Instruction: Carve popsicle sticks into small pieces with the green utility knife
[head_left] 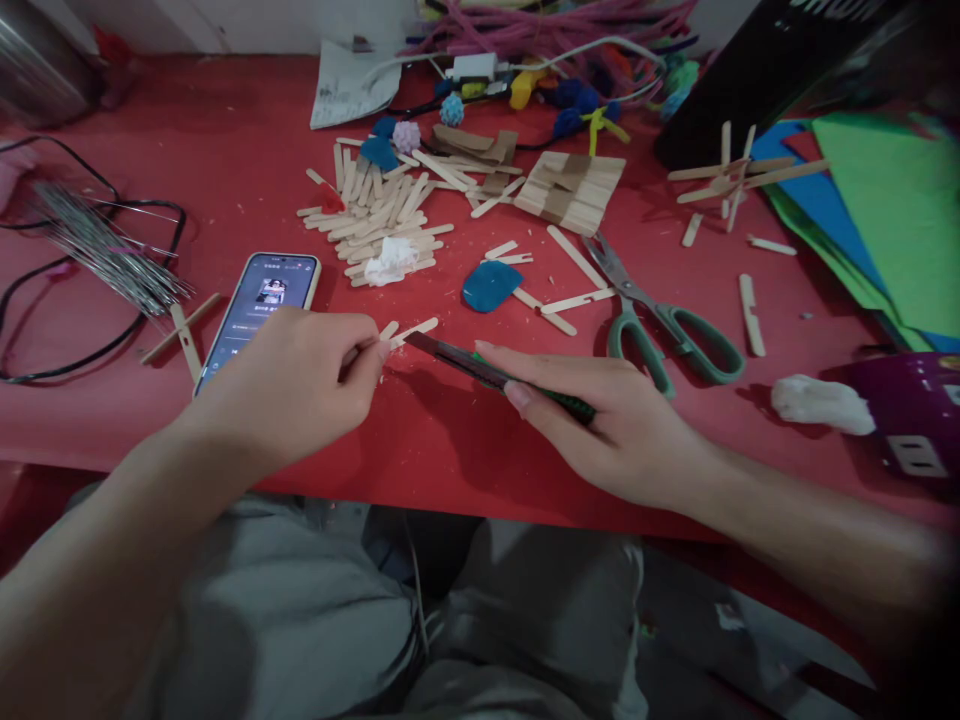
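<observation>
My left hand [315, 365] is closed over the near end of a small wooden craft stick [417, 331], just above the red tabletop. A second stick end shows beside its fingertips. In my right hand [600, 410] is a utility knife [495, 375] with a green handle, its dark blade extended to the left. The blade tip lies close to the craft stick; whether it touches cannot be made out. Beyond the hands lie a blue felt piece [491, 286] and several cut or notched sticks [576, 300].
A phone [259, 290] lies by my left wrist. Green-handled scissors [660, 320] rest beyond my right hand. A heap of craft sticks [382, 215] is behind. Metal wires [112, 245] lie left; coloured sheets [892, 220], a dark cylinder [757, 80] and a purple object [911, 410] stand right.
</observation>
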